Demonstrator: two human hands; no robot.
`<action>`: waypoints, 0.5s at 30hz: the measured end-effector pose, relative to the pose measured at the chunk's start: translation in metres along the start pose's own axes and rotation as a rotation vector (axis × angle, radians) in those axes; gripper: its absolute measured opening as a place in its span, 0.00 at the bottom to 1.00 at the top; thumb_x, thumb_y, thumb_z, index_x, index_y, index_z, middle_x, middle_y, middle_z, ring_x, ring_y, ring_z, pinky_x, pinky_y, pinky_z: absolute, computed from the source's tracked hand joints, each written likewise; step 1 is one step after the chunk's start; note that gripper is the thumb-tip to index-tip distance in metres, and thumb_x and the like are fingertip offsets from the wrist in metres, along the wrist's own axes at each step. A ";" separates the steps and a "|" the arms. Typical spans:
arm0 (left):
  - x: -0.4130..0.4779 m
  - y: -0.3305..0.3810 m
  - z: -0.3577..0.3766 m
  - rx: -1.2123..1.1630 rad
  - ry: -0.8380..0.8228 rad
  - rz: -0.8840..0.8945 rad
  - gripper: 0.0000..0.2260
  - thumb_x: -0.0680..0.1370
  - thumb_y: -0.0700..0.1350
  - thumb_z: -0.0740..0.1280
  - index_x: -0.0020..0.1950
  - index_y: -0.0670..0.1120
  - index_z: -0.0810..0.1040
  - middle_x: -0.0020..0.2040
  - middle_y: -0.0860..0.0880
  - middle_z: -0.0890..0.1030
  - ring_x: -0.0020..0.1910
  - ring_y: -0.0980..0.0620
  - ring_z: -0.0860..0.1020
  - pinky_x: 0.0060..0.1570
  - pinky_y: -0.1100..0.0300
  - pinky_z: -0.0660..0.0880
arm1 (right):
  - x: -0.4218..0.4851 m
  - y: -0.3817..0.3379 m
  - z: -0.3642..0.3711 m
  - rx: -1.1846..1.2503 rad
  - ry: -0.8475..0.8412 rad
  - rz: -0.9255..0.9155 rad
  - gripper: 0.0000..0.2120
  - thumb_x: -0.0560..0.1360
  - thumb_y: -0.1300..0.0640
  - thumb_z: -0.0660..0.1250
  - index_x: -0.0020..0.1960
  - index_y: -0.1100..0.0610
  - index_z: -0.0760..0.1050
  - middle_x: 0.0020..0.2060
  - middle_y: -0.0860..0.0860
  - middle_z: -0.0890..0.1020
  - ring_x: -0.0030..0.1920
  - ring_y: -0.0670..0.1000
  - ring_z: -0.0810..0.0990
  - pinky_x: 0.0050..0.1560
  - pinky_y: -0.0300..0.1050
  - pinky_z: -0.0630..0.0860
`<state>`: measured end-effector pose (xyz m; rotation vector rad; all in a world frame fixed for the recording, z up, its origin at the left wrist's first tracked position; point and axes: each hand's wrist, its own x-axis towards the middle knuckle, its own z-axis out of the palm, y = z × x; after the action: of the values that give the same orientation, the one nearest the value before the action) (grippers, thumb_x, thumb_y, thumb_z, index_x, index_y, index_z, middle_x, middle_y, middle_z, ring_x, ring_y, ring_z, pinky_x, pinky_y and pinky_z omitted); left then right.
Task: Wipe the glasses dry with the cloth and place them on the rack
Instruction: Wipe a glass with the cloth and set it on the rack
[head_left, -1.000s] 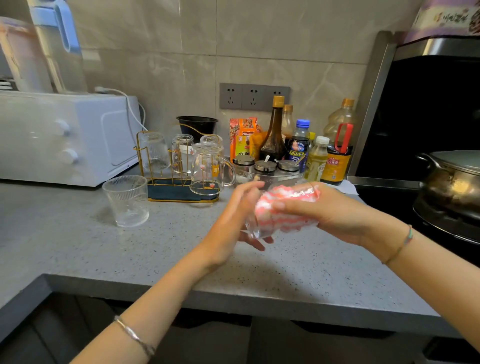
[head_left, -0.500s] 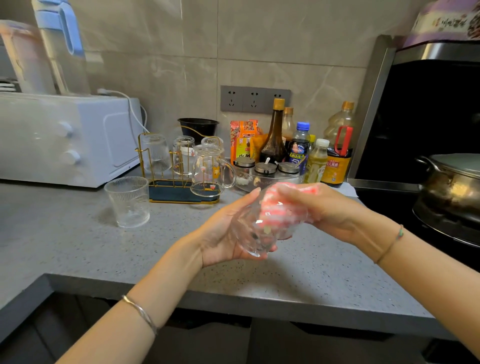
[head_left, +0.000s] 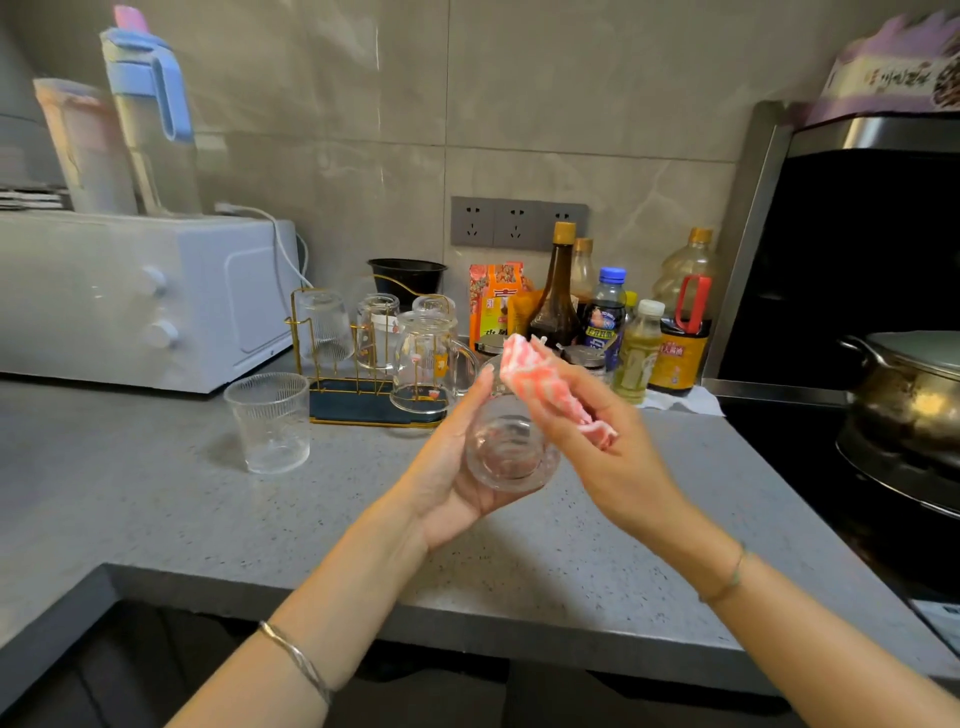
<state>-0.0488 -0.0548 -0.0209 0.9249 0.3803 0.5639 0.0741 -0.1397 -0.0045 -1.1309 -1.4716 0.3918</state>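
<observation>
Left hand (head_left: 447, 483) has its grip wrapped around a clear glass (head_left: 511, 447), held over the tabletop (head_left: 156, 499) with the bottom facing the camera. Right hand (head_left: 597, 447) is pinching the pink striped cloth (head_left: 545, 387) right at the glass. Rack (head_left: 363, 364) with upside-down glasses sits further back, and another glass (head_left: 270, 421) stands upright beside it.

white oven (head_left: 140, 299) w/ jugs on top, sauce bottles (head_left: 623, 317), pot (head_left: 914, 389) on stove
</observation>
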 end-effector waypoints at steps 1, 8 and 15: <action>0.000 0.000 0.000 -0.009 0.001 0.012 0.22 0.75 0.61 0.66 0.50 0.44 0.86 0.53 0.41 0.83 0.49 0.46 0.81 0.56 0.50 0.76 | 0.001 -0.001 0.001 0.057 0.009 -0.005 0.18 0.75 0.53 0.63 0.64 0.55 0.76 0.62 0.42 0.78 0.61 0.39 0.76 0.59 0.41 0.77; -0.003 0.005 0.013 -0.299 0.097 0.017 0.23 0.73 0.60 0.69 0.51 0.39 0.81 0.44 0.39 0.84 0.38 0.45 0.83 0.37 0.55 0.82 | -0.011 -0.003 0.021 0.084 0.254 -0.252 0.14 0.77 0.58 0.61 0.62 0.57 0.77 0.60 0.44 0.80 0.61 0.40 0.77 0.58 0.36 0.75; -0.007 0.011 0.021 -0.365 -0.007 -0.057 0.28 0.71 0.62 0.68 0.51 0.35 0.81 0.48 0.38 0.84 0.45 0.42 0.83 0.48 0.50 0.79 | -0.005 0.027 0.012 -0.722 0.045 -0.727 0.23 0.78 0.58 0.63 0.72 0.59 0.64 0.71 0.54 0.68 0.75 0.52 0.63 0.74 0.51 0.60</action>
<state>-0.0464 -0.0676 0.0007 0.5630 0.2840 0.5558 0.0735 -0.1268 -0.0316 -1.0259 -1.9193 -0.7154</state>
